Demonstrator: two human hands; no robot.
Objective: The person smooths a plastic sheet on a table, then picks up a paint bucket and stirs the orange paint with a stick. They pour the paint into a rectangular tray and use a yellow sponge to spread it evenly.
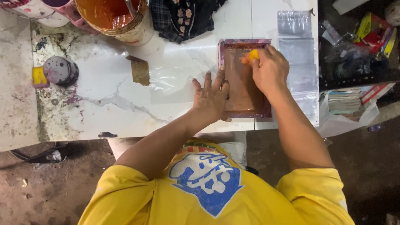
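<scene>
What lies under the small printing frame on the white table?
A clear plastic sheet shows left of the printing frame and seems to run beneath it; the frame and both hands, left and right, cover the rest.

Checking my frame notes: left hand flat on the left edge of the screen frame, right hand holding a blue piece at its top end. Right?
Not quite: the piece is yellow-orange, not blue. The head view shows the left hand flat on the left edge of the purple-rimmed screen frame and the right hand holding that piece at its top end.
</scene>
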